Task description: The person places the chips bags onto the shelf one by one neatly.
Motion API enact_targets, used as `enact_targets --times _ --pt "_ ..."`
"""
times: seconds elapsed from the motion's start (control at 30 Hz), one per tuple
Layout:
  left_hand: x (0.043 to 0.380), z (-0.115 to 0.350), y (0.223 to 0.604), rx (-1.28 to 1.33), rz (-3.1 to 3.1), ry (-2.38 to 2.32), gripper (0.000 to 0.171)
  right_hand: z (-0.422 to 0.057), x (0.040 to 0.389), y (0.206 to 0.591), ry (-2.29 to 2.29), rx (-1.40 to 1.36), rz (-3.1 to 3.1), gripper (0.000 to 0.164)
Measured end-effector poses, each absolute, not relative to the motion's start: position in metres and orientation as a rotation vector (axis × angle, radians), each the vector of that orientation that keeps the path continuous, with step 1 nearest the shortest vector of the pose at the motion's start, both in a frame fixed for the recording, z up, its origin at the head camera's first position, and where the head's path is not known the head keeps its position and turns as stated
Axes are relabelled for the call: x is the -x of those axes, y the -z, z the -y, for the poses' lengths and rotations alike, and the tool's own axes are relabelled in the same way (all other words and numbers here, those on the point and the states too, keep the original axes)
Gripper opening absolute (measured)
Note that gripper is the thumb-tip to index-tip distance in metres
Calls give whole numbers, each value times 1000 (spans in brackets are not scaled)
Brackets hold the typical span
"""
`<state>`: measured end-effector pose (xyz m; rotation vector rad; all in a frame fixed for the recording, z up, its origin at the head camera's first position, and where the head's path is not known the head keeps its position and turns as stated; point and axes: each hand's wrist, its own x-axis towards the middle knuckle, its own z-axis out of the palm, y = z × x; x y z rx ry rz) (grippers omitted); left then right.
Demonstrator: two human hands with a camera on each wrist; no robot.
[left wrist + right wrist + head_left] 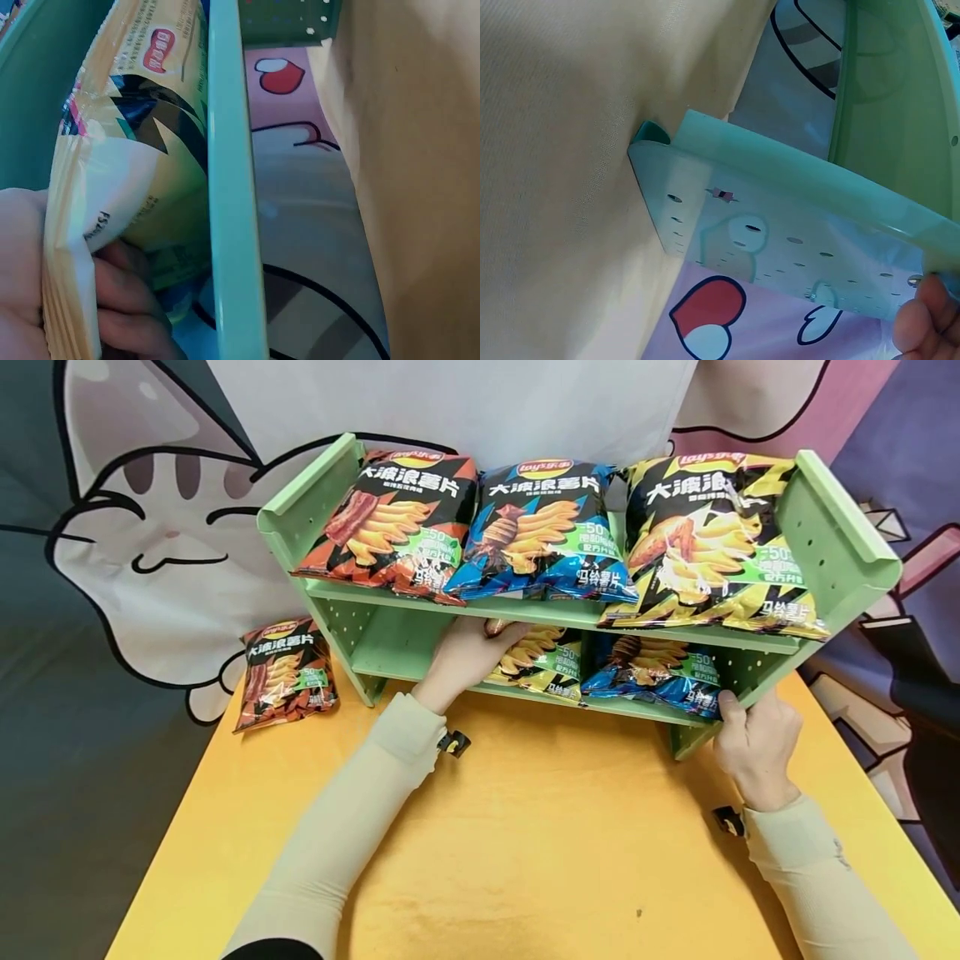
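A green two-tier shelf rack (840,531) stands on the table. My left hand (472,656) reaches into its lower tier and pinches the edge of a yellow chip bag (545,664). In the left wrist view, the thumb side lies on one face of the bag (169,161) and the fingers curl behind the other. Beside it on the same tier sits a blue chip bag (660,677). My right hand (759,747) grips the rack's right side panel near the bottom, thumb at the front edge; the right wrist view shows fingertips (919,326) against the perforated panel.
On the upper tier lean a red chip bag (397,531), a blue one (543,531) and a larger-looking yellow one (712,543). Another red bag (285,672) lies on the yellow table (555,827), left of the rack. A printed cartoon backdrop (165,602) hangs behind.
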<state>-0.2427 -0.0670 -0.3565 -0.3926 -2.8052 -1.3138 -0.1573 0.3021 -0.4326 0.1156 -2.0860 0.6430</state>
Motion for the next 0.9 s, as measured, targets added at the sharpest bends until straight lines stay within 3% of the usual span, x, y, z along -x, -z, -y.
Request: enact_targets --times 0.33,0.47,0.67,0.73,0.9 --pt "237 62 359 334 2881 1299 58 -305 157 435 -636 -116 2076 35" --pt "236 60 363 340 2973 1001 62 -305 157 435 -635 -118 2073 35" --pt "231 57 366 211 3038 523 100 -304 157 435 -637 -119 2083 32" --pt "230 58 366 192 3031 500 105 -303 157 434 -637 -122 2088 31" --pt "226 73 361 200 2984 635 92 -302 158 433 -629 -140 2087 32"
